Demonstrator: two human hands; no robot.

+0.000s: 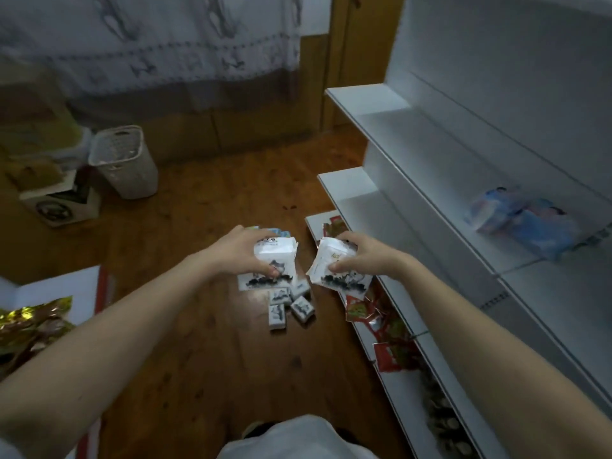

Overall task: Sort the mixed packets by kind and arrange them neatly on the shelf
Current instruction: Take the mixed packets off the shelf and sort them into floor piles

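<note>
A: Status check. Our left hand (246, 251) grips a stack of white ink-print packets (276, 258); our right hand (359, 256) grips a second stack of the same kind (331, 270). Both stacks hang over the wooden floor (198, 342), just apart from each other.

B: What is done so far?

A: We judge the sort as early. Blue packets (526, 223) lie on a middle shelf board (579, 299) at 3 o'clock. Red packets (381, 319) lie loose along the bottom board (394, 385) from 1 to 5 o'clock, not squared up.

B: And what is left?

A: Small white boxes (291, 306) lie on the floor just below our hands. Gold packets (29, 326) sit at 9 o'clock on a white sheet (66, 286). The upper shelf board (397, 127) at 1 o'clock shows bare.

B: Clearances?

A: The shelf front edges project toward our right forearm; we approach from 12 o'clock. The basket (124, 160) at 10 o'clock stands well apart.
</note>
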